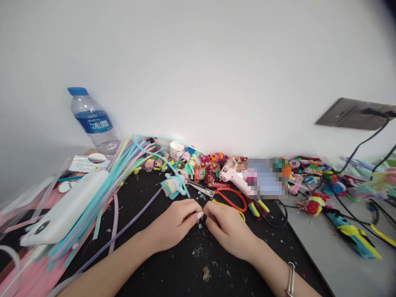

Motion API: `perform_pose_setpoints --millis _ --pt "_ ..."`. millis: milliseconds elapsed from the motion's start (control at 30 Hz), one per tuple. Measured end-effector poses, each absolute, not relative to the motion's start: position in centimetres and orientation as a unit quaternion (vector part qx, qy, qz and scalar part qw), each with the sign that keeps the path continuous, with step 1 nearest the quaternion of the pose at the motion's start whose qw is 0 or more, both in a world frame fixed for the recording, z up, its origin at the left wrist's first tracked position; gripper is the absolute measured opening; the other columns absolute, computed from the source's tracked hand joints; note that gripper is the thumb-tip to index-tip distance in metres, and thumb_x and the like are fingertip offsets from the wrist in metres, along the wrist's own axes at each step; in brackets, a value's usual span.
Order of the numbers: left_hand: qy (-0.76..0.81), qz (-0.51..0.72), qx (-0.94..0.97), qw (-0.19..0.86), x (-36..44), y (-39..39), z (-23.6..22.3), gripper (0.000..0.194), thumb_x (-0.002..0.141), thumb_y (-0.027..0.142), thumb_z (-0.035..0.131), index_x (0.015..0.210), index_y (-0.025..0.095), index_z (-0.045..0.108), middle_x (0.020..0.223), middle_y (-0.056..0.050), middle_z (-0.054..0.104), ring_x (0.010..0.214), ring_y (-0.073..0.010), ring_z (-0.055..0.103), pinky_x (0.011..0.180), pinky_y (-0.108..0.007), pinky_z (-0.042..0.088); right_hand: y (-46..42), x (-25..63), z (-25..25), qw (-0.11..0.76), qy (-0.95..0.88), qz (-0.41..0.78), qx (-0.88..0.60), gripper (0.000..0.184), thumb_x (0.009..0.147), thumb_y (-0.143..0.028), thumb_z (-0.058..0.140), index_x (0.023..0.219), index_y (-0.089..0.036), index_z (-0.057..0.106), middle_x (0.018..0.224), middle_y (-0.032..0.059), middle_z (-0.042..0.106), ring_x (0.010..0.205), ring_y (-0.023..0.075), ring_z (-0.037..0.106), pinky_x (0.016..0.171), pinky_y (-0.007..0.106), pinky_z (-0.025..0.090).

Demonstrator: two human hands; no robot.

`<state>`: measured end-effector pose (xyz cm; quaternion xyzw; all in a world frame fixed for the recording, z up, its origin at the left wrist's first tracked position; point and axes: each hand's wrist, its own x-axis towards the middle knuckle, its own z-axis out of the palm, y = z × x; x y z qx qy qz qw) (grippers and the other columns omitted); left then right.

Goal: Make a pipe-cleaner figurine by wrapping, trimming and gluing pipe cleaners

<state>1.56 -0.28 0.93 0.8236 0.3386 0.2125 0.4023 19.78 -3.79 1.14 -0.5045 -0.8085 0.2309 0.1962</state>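
Observation:
My left hand point(176, 226) and my right hand point(231, 232) meet fingertip to fingertip above the black mat point(173, 270). Both are closed in a pinch. What sits between the fingers is too small and covered to make out; a whitish bit shows at the left fingertips. Just beyond the hands lie orange-handled scissors point(231, 199), blades pointing left. A small pastel pipe-cleaner figure point(173, 186) lies behind my left hand. Past the scissors is a pink glue gun point(236, 179).
Pastel pipe cleaners point(88, 206) lie at left, partly under a white phone-like object point(66, 210). A water bottle point(93, 119) leans against the wall. Several colourful figures point(204, 171) line the back, with a paper cup point(176, 150). Black cables point(340, 198) run right from a wall socket point(343, 113).

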Motion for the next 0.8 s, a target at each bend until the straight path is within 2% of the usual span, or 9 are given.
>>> perform_pose_setpoints --millis 267,600,800 --pt "0.356 0.219 0.803 0.425 1.70 -0.26 0.92 0.027 0.091 0.025 0.038 0.068 0.016 0.049 0.063 0.003 0.046 0.066 -0.0113 0.046 0.065 -0.023 0.034 -3.68 20.01 1.44 0.215 -0.786 0.288 -0.503 0.010 0.088 -0.015 0.040 0.082 -0.021 0.044 0.074 -0.0033 0.052 0.068 0.0119 0.049 0.061 0.023 0.032" --pt "0.342 0.239 0.801 0.429 1.76 -0.38 0.66 0.025 0.091 0.026 0.036 0.069 0.017 0.045 0.070 0.003 0.047 0.066 -0.0115 0.043 0.063 -0.023 0.033 -3.75 20.05 1.31 0.250 -0.762 0.344 -0.489 0.011 0.091 -0.021 0.040 0.084 -0.020 0.048 0.075 -0.0025 0.052 0.069 0.0121 0.048 0.062 0.023 0.035" --pt "0.346 0.233 0.804 0.424 1.77 -0.50 0.67 0.027 0.091 0.028 0.037 0.067 0.017 0.043 0.067 0.003 0.045 0.065 -0.0113 0.041 0.061 -0.023 0.033 -3.66 20.02 1.19 0.262 -0.754 0.357 -0.485 0.010 0.087 -0.014 0.041 0.081 -0.019 0.046 0.072 -0.0035 0.049 0.067 0.0113 0.046 0.061 0.023 0.035"
